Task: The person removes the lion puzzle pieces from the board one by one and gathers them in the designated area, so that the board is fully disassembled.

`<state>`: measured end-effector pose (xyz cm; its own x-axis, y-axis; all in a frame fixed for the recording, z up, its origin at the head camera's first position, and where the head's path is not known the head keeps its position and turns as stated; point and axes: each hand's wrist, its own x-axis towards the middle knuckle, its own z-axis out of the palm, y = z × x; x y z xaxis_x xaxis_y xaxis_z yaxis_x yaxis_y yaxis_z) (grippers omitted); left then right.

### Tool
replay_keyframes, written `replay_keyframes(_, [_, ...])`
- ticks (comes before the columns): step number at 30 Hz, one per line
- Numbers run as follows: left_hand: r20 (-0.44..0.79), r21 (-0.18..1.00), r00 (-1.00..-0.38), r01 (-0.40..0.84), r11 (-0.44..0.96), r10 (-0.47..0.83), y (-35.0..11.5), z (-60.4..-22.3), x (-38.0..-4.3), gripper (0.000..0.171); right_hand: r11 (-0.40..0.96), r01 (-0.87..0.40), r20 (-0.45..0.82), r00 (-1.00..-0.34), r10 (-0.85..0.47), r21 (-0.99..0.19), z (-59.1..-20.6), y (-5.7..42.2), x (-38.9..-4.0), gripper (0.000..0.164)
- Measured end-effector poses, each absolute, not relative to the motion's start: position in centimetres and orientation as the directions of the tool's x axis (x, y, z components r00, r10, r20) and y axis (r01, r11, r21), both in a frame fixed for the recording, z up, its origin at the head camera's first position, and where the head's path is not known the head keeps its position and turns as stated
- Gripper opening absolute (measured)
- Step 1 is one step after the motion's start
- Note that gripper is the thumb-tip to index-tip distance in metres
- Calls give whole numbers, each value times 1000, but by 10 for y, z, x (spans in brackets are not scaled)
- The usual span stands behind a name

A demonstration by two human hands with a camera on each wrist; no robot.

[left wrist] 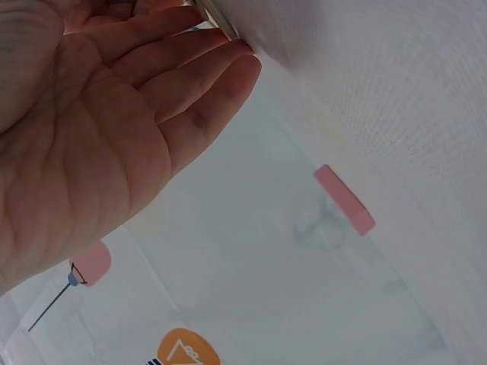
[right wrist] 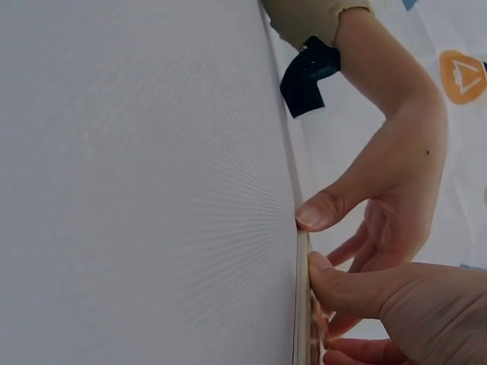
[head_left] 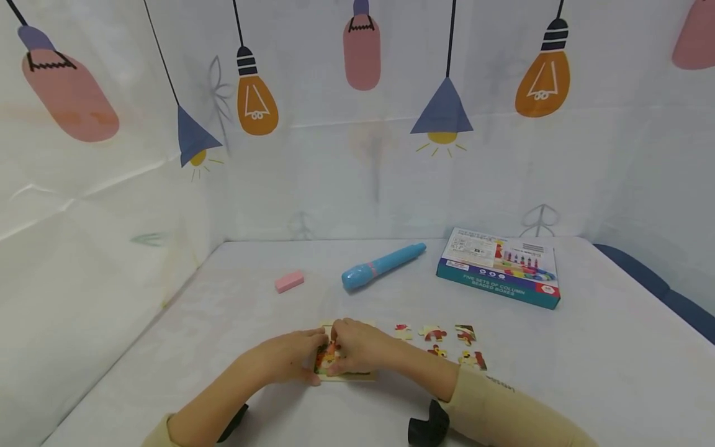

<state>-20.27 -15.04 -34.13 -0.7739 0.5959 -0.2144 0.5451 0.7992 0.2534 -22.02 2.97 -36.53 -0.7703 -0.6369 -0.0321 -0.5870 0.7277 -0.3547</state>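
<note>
head view: puzzle board [head_left: 357,377] on white table [head_left: 329,305], lamp-patterned sheeting [head_left: 335,180] behind

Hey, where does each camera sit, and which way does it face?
Head-worn: faces forward and down at the puzzle board; left hand, right hand, forearms show.
Left wrist-worn: faces past left hand toward pink block.
Right wrist-worn: faces along the tabletop; both hands show.
Head and left wrist share the pink block.

Cream puzzle board [head_left: 357,377], pink block [head_left: 289,282]
</note>
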Motion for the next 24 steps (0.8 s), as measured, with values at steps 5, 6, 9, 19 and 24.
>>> replay_keyframes(5, [-195, 252, -773, 555, 793, 603, -151, -343, -204, 70, 743, -564, -12, -794, -608, -360, -365, 28, -217, 52])
replay_keyframes(6, [-193, 253, -776, 552, 794, 601, -151, -344, -204, 70, 744, -563, -3, -796, -605, -361, -365, 27, -217, 52])
replay_keyframes(9, [-187, 255, -779, 549, 796, 598, -151, -344, -204, 68, 745, -560, 21, -804, -594, -362, -366, 26, -215, 53])
replay_keyframes(19, [-194, 262, -780, 544, 797, 595, -151, -344, -203, 70, 718, -614, 152, -784, -601, -329, -363, 25, -209, 37])
replay_keyframes(24, [-181, 283, -769, 557, 781, 614, -153, -343, -203, 55, 673, -673, 246, -739, -627, -308, -361, 26, -208, 21])
